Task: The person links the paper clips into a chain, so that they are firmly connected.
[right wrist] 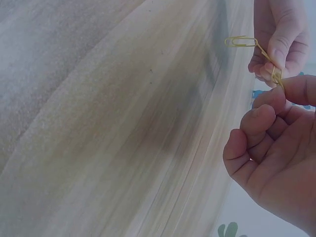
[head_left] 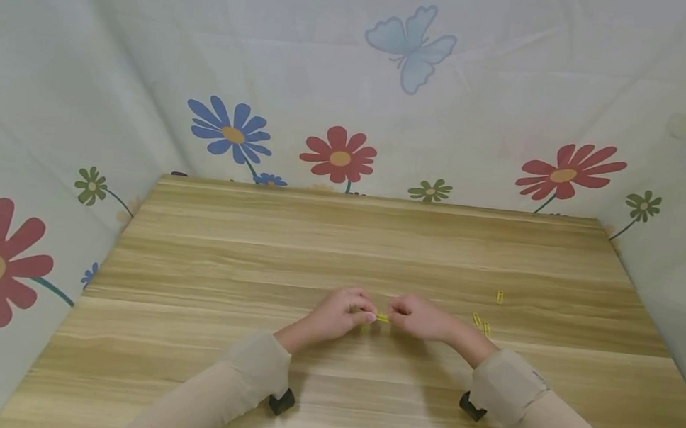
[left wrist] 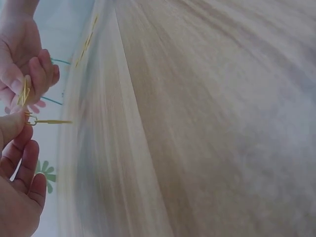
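"How far along was the left side?"
"The left hand pinched 1 clip above the table, a 2nd clip linked on."
"And right?"
"The right hand pinched a 3rd clip; hooked or not, I couldn't tell. Farther right, 3 loose clips lay unused."
"Containers?"
"None showed."

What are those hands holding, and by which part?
Yellow paper clips. The right hand pinches one near its end; the left hand pinches another, linked to a dangling clip, though exactly where is hidden.
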